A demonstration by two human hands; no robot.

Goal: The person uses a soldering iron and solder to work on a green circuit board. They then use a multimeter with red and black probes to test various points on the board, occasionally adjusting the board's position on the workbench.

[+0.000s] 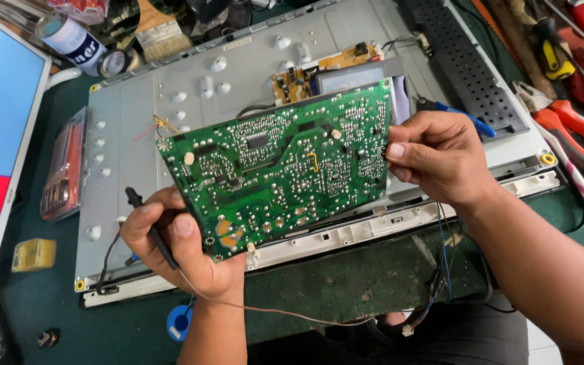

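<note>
At the centre of the frame we hold the green circuit board [285, 165] tilted above the grey metal panel [143, 122], solder side up. Our right hand [441, 155] pinches its right edge; our left hand [184, 247] grips the lower left corner together with a black probe [150, 226]. We judge the probe tip or its thin lead could scrape solder joints, or the board could slip onto the panel.
</note>
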